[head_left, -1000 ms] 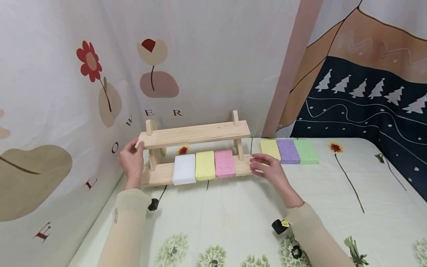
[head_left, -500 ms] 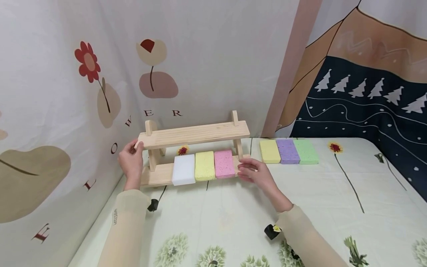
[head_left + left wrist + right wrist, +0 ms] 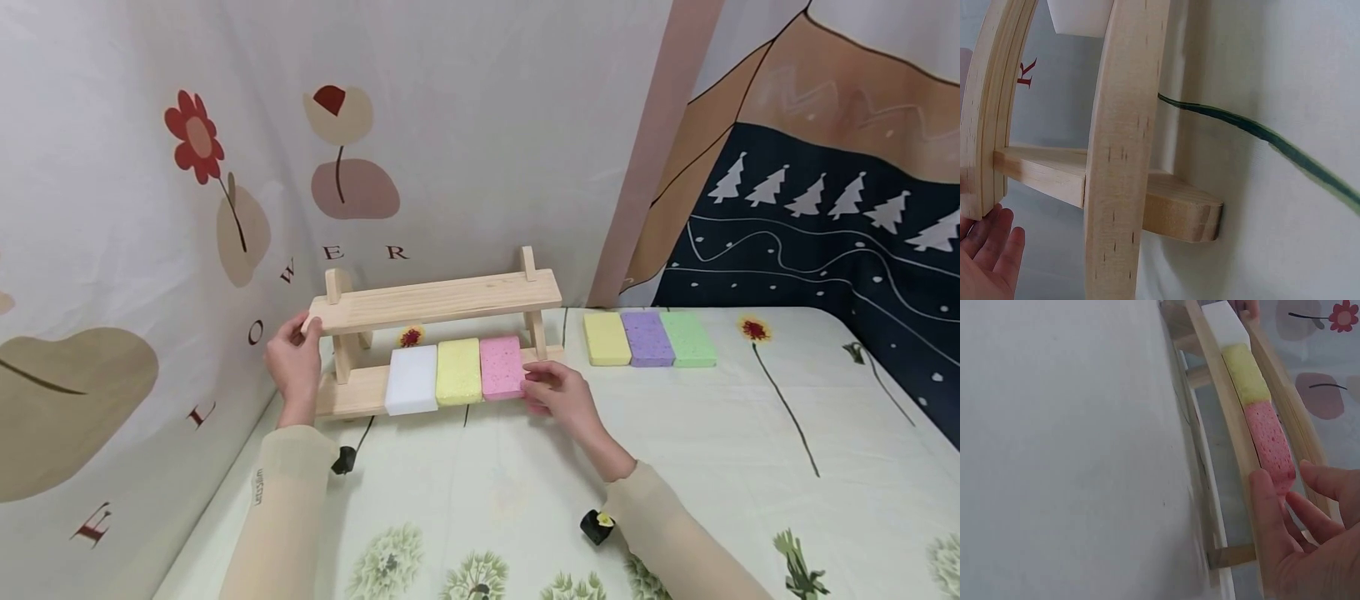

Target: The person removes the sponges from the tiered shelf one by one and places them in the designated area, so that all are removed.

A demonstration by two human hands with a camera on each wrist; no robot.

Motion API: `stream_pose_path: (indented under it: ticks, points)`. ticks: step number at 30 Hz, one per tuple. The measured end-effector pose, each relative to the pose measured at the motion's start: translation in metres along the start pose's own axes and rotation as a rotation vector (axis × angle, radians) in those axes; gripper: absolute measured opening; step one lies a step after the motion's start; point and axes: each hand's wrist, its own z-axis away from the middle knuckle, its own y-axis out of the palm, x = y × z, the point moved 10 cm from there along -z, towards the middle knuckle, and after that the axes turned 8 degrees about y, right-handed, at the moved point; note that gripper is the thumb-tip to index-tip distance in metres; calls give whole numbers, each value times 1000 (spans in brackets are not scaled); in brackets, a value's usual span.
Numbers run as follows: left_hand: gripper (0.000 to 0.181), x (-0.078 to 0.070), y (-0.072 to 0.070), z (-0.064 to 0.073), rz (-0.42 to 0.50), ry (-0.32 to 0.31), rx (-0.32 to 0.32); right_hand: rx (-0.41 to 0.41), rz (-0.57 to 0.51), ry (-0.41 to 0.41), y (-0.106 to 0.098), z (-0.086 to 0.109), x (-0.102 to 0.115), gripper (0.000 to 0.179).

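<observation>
A two-tier wooden shelf rack (image 3: 442, 302) stands against the cloth wall. My left hand (image 3: 295, 360) holds the left end of its upper board, with the thumb at the front corner and the fingers around the end. On the lower board lie three sponges side by side: a white sponge (image 3: 411, 380), a yellow sponge (image 3: 458, 372) and a pink sponge (image 3: 501, 367). My right hand (image 3: 564, 400) is at the pink sponge's right edge; in the right wrist view its fingertips (image 3: 1260, 478) touch the sponge's near end, thumb spread to the far side.
Right of the rack, another yellow sponge (image 3: 607, 339), a purple sponge (image 3: 647, 339) and a green sponge (image 3: 687, 339) lie in a row on the flower-print tablecloth (image 3: 750, 417). A printed cloth wall (image 3: 487, 167) rises behind the rack.
My right hand has moved left from the lower board's right end to the pink sponge's edge. My left hand stays on the upper board; the sponges hold nearly the same places.
</observation>
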Motion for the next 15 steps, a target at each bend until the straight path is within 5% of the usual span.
stream_pose_path:
  ticks: [15]
  points:
    - [43,-1,0,1,-7,12,-12,-53,-25,48,-1,0,-5,31]
